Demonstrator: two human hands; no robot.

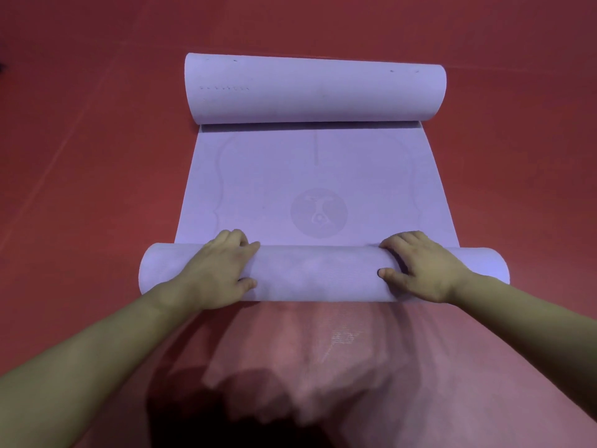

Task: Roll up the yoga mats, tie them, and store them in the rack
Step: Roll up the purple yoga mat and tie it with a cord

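Note:
A lilac yoga mat (310, 176) lies on the red floor, stretching away from me. Its near end is wound into a roll (319, 273) lying crosswise. The far end curls up into a second, thicker roll (313, 88). Between the two rolls the mat is flat and shows a faint round emblem. My left hand (223, 270) presses on top of the near roll left of its middle, fingers curled over the far side, thumb on the near side. My right hand (423, 266) grips the same roll right of its middle in the same way.
Red floor (80, 156) surrounds the mat on all sides. A dark shadow falls on the floor below my arms. No rack or tie is in view.

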